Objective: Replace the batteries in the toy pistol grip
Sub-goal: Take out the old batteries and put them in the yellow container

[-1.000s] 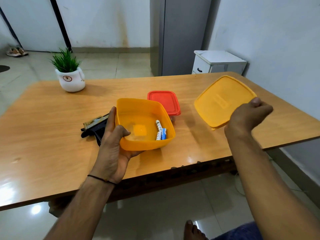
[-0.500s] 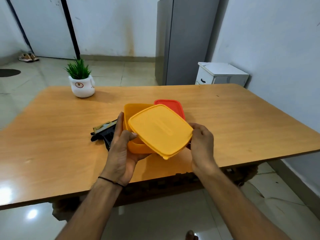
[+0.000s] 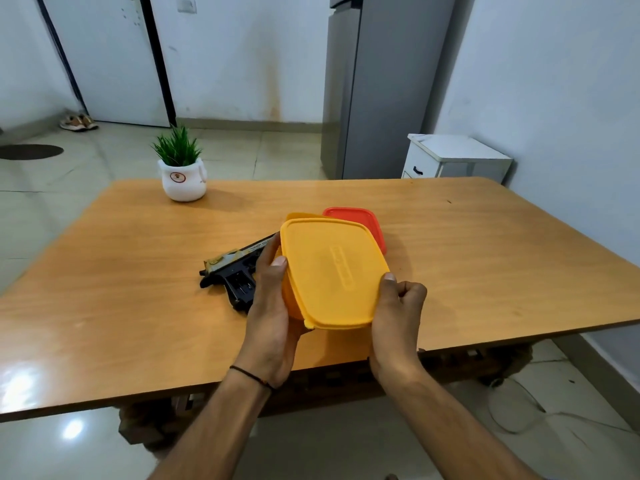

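Left hand (image 3: 268, 306) and right hand (image 3: 398, 306) grip yellow lid (image 3: 332, 271).

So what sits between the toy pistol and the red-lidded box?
The yellow container, yellow lid laid over it, with the left hand gripping its wall nearest the toy pistol. Head view.

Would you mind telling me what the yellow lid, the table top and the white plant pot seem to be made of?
Yellow lid: likely plastic, matte, with a moulded rim and embossed strip.
Table top: wood or wood-look laminate, glossy; grain lines and light reflections show.
White plant pot: probably glazed ceramic, smooth with soft sheen; plastic is possible.
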